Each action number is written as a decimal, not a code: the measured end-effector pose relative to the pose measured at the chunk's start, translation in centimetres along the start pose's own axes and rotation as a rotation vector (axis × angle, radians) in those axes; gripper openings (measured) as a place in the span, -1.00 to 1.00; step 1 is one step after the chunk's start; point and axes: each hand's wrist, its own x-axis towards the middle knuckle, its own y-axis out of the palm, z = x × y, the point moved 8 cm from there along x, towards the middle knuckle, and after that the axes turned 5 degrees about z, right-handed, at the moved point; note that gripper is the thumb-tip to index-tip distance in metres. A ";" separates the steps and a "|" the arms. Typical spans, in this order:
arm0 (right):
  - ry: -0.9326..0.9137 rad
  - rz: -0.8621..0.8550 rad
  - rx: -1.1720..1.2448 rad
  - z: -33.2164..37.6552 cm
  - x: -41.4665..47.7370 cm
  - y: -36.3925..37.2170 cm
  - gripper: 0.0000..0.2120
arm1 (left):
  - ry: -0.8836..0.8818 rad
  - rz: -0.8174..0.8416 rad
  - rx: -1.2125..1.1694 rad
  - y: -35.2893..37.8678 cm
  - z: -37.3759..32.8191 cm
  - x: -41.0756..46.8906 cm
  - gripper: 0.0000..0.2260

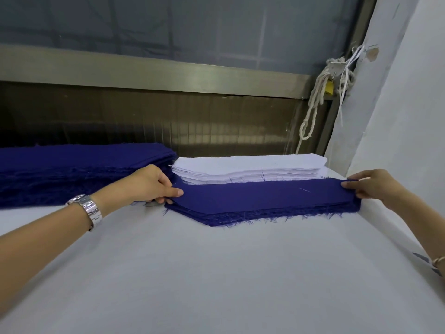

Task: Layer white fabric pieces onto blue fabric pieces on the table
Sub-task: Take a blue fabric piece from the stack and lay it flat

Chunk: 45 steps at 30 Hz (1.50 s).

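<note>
Navy cloth stretches between our two hands on the table (216, 273). The left hand (154, 186) pinches one end of the top blue piece (265, 196), thumb over, fingers under, and the right hand (370, 185) pinches the other end. Its long axis runs straight from hand to hand, slanted end at the left hand, squared end at the right. White pieces (248, 166) sit stacked just beyond both hands. None lies on this blue top, so we judge its white layer not yet begun. A taller blue stack (84, 169) lies beyond the left wrist.
</note>
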 end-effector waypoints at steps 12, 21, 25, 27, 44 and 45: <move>-0.215 -0.203 -0.569 3.1 -1.6 0.8 -0.51 | 0.063 -0.217 0.386 -2.3 -1.6 -3.7 -0.72; -0.646 -0.193 -0.567 12.0 -7.9 8.0 -0.80 | 0.259 -0.670 0.340 -10.6 -0.6 -9.1 -0.83; -0.720 -0.092 -0.531 15.4 -10.1 12.8 -0.86 | 0.217 -0.767 0.382 -13.7 2.3 -10.6 -0.89; -0.758 -0.034 -0.513 17.1 -11.2 15.3 -0.89 | 0.176 -0.807 0.461 -15.0 3.8 -11.2 -0.87; -0.791 0.204 -0.352 28.8 -15.7 31.4 -0.74 | -0.307 -0.874 0.669 -24.9 19.1 -15.7 -0.75; -0.785 0.198 -0.362 29.1 -15.7 31.9 -0.72 | -0.308 -0.891 0.680 -25.1 19.5 -16.0 -0.75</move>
